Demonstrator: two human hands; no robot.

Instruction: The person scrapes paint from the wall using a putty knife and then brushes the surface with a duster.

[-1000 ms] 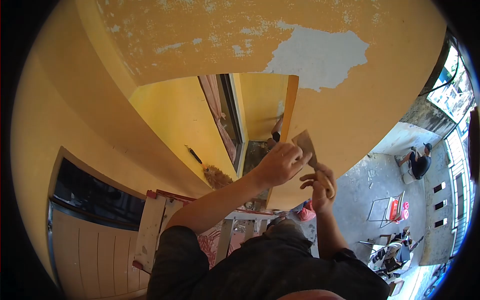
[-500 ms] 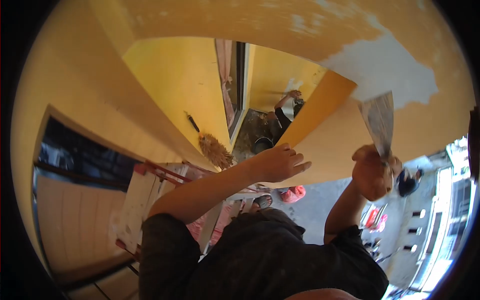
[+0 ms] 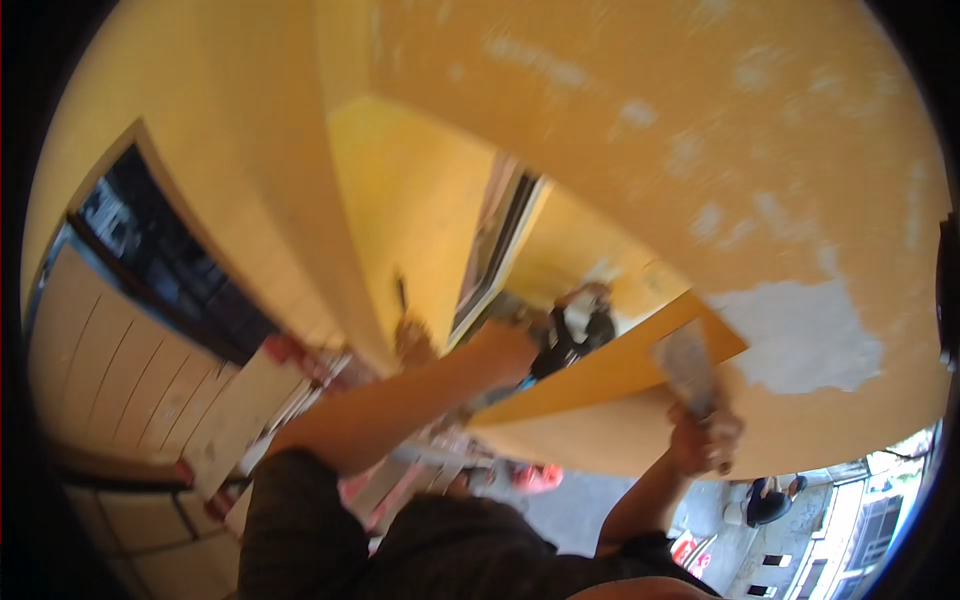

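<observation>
My right hand [image 3: 703,440] grips the handle of a putty knife [image 3: 686,362], whose wide blade points up and to the left beside the yellow wall's edge. To the right of the blade, a pale patch [image 3: 800,335] with a ragged outline shows on the yellow wall [image 3: 560,100]. My left hand [image 3: 505,352] is smeared by motion near the middle of the view, and its fingers cannot be made out. A brown feathery duster [image 3: 412,340] with a dark handle appears just left of that hand.
A ladder [image 3: 240,425] stands at the lower left. Another person [image 3: 580,325] in dark clothes is beyond the wall opening, and one more person [image 3: 768,503] is on the ground at the right. A red bag-like object [image 3: 538,478] lies below.
The view has tilted and shifted, so the pale patch sits lower. The putty knife and my right hand appear lower and further left. My left hand has moved left and blurred.
</observation>
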